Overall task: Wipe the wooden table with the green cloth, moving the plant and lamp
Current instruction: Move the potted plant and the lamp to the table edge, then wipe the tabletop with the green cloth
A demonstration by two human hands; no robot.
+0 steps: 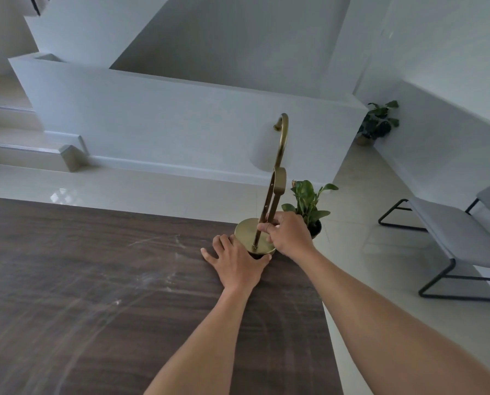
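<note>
Brass lamp [268, 206] stands right of centre in the frame, at the far right corner of the wooden table [95, 280], just left of the small potted plant [309, 203]. Right hand [288, 233] grasps the lamp's stem low down. Left hand [238, 263] lies flat and unclenched on the table, touching the round base. Pale wipe streaks cross the tabletop at centre left.

Head view, looking down over table [95, 280] corner, near.

White walls [238, 32] (glossy tiled floor [152, 186])
</note>
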